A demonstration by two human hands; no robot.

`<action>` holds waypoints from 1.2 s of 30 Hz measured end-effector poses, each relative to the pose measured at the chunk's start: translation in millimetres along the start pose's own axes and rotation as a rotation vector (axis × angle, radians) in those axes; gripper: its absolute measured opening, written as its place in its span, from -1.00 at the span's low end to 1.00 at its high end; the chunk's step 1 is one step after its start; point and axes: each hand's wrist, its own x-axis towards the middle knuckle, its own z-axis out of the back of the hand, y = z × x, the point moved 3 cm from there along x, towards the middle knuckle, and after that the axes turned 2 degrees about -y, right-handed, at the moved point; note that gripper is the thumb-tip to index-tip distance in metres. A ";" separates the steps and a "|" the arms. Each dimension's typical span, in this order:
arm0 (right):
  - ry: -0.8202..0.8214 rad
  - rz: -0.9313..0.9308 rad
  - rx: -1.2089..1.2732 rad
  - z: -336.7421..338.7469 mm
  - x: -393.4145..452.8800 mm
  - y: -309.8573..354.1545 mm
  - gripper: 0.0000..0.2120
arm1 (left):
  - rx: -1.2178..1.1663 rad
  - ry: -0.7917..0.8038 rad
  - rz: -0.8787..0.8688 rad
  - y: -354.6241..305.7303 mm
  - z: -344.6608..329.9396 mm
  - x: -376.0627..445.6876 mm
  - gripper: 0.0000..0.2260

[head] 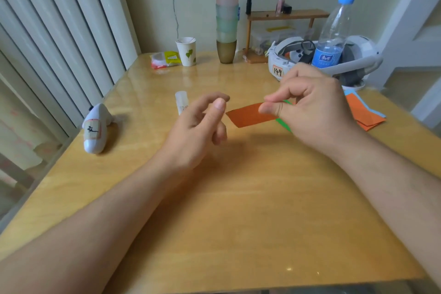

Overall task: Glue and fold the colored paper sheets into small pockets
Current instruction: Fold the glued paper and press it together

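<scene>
Orange paper [250, 116], folded into a narrow strip, hangs above the table [238, 198], pinched at one end by your right hand [310, 112]. Your left hand [200, 126] sits just beside its free end, loosely curled, holding nothing. With so small a pinch, the strip could slip or spring open. Green paper [284, 124] peeks beneath your right hand; the glue stick [181, 102] stands behind your left.

One folded orange paper piece [250, 115], a narrow rectangle, is held above the wooden table, tilted slightly, pinched at its right end. A green sheet [284, 124] lies beneath it, mostly hidden, with only thin edges visible. Further right, orange folded sheets [362, 114] lie flat on the table, overlapping a light blue sheet [379, 113]. A translucent glue stick [181, 102] stands upright, left of the held piece.
</scene>
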 end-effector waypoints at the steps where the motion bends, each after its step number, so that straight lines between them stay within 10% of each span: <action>1: -0.006 0.078 -0.035 -1.7 4.9 5.7 -0.87 | -0.198 0.038 0.120 -0.4 -2.4 1.9 -0.60; 7: 0.000 0.466 -0.133 -35.4 6.0 10.1 -0.80 | -0.615 -0.101 0.223 0.6 8.2 12.4 -0.71; 14: -0.072 -0.156 0.421 -45.7 -13.7 -18.1 -0.69 | -0.294 -0.359 0.052 13.3 17.9 21.0 -0.76; 18: 0.154 -0.519 0.400 -67.8 -14.8 -21.1 -0.67 | -0.123 -0.350 -0.030 11.8 10.4 18.3 -0.78; 27: 0.289 -0.649 0.485 -61.8 -18.8 -30.4 -0.68 | -0.095 -0.233 -0.006 18.1 7.3 14.7 -0.69; 36: 0.017 -0.623 0.745 -57.7 -9.6 -33.6 -0.85 | -0.302 -0.154 0.125 16.1 -8.8 11.2 -0.60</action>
